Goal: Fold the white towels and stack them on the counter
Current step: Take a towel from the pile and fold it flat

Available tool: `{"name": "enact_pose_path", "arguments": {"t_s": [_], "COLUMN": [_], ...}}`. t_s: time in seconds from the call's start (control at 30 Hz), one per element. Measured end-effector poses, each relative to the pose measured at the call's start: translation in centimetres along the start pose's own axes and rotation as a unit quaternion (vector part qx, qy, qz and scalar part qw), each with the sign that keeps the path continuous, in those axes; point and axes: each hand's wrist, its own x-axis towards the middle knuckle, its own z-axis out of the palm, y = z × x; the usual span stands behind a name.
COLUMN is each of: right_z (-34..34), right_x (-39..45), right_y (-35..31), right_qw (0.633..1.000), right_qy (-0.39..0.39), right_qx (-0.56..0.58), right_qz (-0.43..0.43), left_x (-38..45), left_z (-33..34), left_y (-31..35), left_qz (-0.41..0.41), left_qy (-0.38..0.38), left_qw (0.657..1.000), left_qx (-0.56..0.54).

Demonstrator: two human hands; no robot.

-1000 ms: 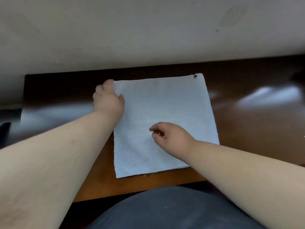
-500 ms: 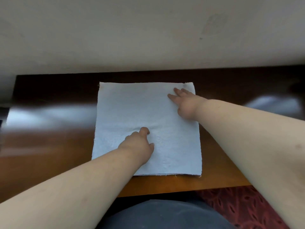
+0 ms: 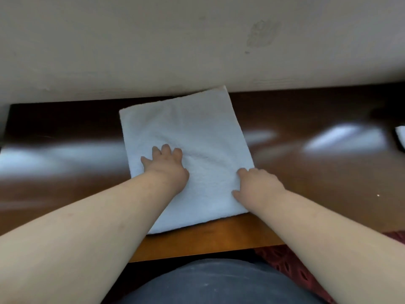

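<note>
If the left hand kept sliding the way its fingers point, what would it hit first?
Probably nothing but more white towel until its far edge; beyond that the left hand would likely meet the pale wall behind the counter.

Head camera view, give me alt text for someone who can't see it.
Two bare hands press flat on a white towel spread on a dark wooden counter against a beige wall: left hand mid-towel, right hand at its right edge.

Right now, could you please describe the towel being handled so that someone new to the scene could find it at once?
Look at the dark wooden counter below the pale wall. In its middle lies a white towel, a flat square with its far corner touching the wall. Both the left hand and right hand press on it, unlike the white scrap at the right edge.
</note>
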Motion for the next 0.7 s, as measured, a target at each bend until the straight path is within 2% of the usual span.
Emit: {"name": "enact_pose_path", "arguments": {"t_s": [0.1, 0.17, 0.27, 0.33, 0.4, 0.47, 0.53, 0.7], "right_z": [1.0, 0.8, -0.1, 0.0, 0.7, 2.2, 3.6, 3.6], "right_x": [-1.4, -1.0, 0.7, 2.2, 3.5, 4.5, 4.9, 5.4], "right_y": [-1.8, -2.4, -3.4, -4.4, -5.0, -4.7, -3.8, -3.8], "right_qw": [0.999, 0.998, 0.980, 0.959, 0.968, 0.985, 0.988, 0.990], "right_qy": [-0.035, -0.021, 0.097, 0.167, 0.152, 0.107, 0.098, 0.078], "right_qx": [0.024, 0.051, 0.158, 0.198, 0.153, 0.066, 0.000, -0.028], "right_qz": [-0.028, -0.042, -0.074, -0.113, -0.128, -0.121, -0.118, -0.114], "left_x": [-0.9, -1.5, -1.5, -1.1, -0.8, -0.8, -1.4, -3.7], "left_z": [0.6, 0.9, 1.6, 2.3, 3.4, 5.1, 6.9, 9.6], "left_y": [-1.2, -1.9, -2.2, -2.2, -2.8, -4.6, -7.4, -13.1], "left_qz": [0.024, 0.042, 0.103, 0.135, 0.134, 0.103, 0.066, 0.020], "left_qy": [0.004, 0.046, 0.132, 0.149, 0.134, 0.106, 0.095, 0.113], "left_qw": [0.999, 0.998, 0.986, 0.979, 0.982, 0.989, 0.993, 0.993], "left_qx": [0.025, 0.021, -0.023, -0.027, -0.012, -0.002, -0.011, -0.014]}}
